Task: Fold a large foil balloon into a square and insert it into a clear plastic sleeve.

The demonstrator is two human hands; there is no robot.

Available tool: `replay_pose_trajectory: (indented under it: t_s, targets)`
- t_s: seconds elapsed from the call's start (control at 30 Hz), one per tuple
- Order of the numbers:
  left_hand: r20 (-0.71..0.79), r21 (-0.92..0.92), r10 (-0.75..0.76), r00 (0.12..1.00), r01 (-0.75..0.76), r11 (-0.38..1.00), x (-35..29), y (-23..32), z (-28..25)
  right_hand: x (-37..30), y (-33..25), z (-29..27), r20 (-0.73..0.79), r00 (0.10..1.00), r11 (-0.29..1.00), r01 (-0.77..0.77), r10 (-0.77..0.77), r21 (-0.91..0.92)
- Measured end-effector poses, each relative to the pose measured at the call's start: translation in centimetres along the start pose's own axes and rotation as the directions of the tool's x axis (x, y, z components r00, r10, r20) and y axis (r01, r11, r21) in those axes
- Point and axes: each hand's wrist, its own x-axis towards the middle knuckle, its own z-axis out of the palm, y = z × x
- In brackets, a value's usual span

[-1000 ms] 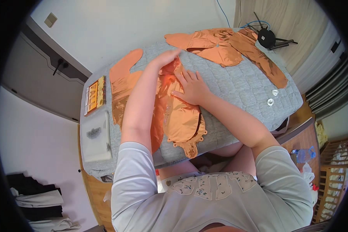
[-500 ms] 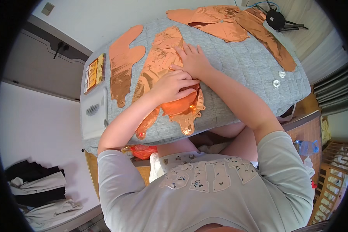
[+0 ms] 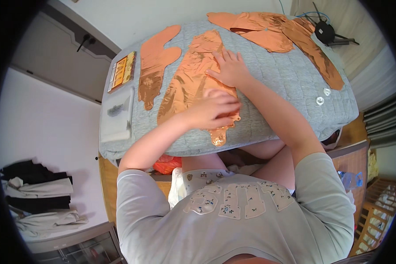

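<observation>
**Both hands flat on foil balloon**

Left hand [image 3: 215, 110] pressed palm-down, fingers curled, on lower end of deflated copper balloon [image 3: 187, 86]. Right hand [image 3: 229, 68] spread wide, flat on its middle. Balloon lying centre of grey mat [image 3: 286, 83]. Second balloon [image 3: 156, 61] just left; more foil [image 3: 268, 31] at far edge.

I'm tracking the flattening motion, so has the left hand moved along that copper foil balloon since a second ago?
Yes. The left hand has slid down the foil balloon toward its near tail, away from the right hand.
</observation>
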Motion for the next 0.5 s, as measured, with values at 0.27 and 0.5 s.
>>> replay_pose_trajectory:
  t_s: [0.27, 0.5]
  targets:
    - [-0.127, -0.174, -0.288, 0.949, 0.264, 0.949, -8.3, 1.1, -3.6, 0.2, -0.2, 0.1, -0.018, 0.999, 0.999, -0.034, 0.033, -0.038]
    - [-0.269, -0.01, -0.449, 0.852, 0.463, 0.886, -8.7, 1.8, -2.6, 0.3, 0.1, 0.0, 0.009, 0.999, 0.999, -0.031, 0.031, -0.014]
